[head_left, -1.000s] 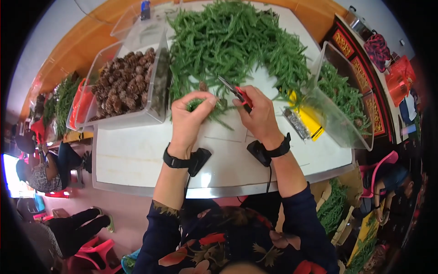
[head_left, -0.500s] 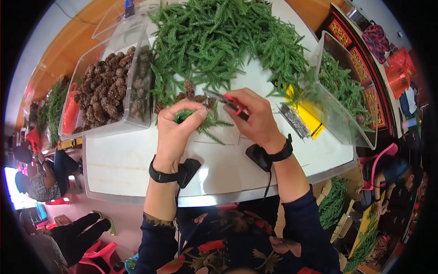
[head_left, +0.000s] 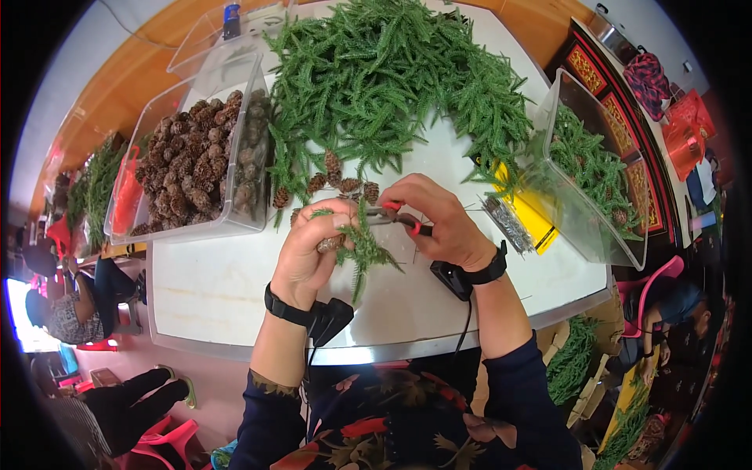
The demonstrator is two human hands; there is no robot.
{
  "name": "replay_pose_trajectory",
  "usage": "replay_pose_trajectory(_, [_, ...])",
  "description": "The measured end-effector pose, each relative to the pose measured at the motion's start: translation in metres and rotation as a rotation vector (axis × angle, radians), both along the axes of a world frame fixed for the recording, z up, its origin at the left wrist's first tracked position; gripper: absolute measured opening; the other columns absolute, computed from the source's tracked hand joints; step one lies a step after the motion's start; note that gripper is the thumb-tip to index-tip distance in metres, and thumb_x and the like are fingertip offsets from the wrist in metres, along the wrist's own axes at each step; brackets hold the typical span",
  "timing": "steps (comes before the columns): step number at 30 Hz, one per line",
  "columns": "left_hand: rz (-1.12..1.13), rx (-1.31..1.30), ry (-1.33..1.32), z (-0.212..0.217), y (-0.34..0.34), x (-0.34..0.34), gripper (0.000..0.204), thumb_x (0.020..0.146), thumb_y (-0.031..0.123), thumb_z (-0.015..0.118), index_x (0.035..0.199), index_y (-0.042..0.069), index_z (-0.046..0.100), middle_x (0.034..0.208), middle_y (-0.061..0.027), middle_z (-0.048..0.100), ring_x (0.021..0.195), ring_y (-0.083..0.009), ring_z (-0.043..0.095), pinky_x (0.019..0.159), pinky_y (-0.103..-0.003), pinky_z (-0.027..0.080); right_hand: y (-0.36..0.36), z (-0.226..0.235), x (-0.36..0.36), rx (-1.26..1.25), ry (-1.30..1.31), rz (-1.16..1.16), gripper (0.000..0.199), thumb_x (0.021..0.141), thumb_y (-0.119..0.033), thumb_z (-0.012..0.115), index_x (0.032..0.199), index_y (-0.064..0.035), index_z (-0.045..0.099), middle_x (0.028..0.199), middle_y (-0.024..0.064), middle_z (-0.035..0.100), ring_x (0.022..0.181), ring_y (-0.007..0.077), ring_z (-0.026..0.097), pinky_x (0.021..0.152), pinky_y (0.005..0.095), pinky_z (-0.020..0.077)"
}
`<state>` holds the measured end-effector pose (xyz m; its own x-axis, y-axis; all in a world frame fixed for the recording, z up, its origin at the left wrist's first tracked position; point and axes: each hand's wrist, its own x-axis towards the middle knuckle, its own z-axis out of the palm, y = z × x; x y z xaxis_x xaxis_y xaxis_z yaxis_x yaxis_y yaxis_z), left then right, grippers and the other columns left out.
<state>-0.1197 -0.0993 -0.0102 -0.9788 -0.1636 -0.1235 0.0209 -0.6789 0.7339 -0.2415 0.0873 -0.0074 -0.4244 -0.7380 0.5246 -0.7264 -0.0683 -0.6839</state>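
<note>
My left hand [head_left: 309, 254] is closed on a green artificial pine sprig [head_left: 363, 257], whose needles hang below the fingers. A pine cone [head_left: 330, 244] shows among those fingers, beside the sprig. My right hand [head_left: 445, 223] grips pliers with red and black handles [head_left: 413, 225]. Their jaws point left and meet the top of the sprig, close to my left fingertips; what lies between the jaws is too small to make out. Just beyond my hands, several loose pine cones [head_left: 333, 166] lie on the white table [head_left: 211, 290].
A large heap of green sprigs [head_left: 368, 78] covers the table's far side. At left stands a clear bin of pine cones [head_left: 249, 196]; at right, a clear bin of sprigs [head_left: 603, 243]. Thin wires [head_left: 507, 223] lie by a yellow packet [head_left: 540, 223]. Other people are at both sides.
The pliers have turned and come down to the sprig at my left fingers. My left hand has rotated, so a pine cone and more of the sprig now show. The view has shifted slightly.
</note>
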Motion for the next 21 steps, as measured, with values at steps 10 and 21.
replay_pose_trajectory(10, [-0.359,0.204,0.063,-0.008,0.003,0.004,0.015,0.071,0.014,0.066,0.075,0.000,0.064,0.069,-0.0086,0.061,0.060,-0.0170,0.054,0.060,-0.029,0.043,0.002,0.008,0.008,-0.015,-0.096,0.151,0.059,0.056,0.016,0.049,0.109,-0.0047,0.061,0.101,0.0121,0.058,0.091,0.0295,0.058,0.076,0.0341,0.0495])
replay_pose_trajectory(21, [-0.488,0.426,0.097,-0.002,0.014,0.003,0.018,0.067,0.017,0.064,0.061,0.001,0.056,0.055,-0.0073,0.048,0.053,-0.0201,0.043,0.057,-0.032,0.031,0.001,0.009,0.011,-0.065,-0.094,0.195,0.059,0.054,0.013,0.050,0.109,-0.0052,0.062,0.099,0.0130,0.058,0.091,0.0311,0.058,0.074,0.0344,0.0493])
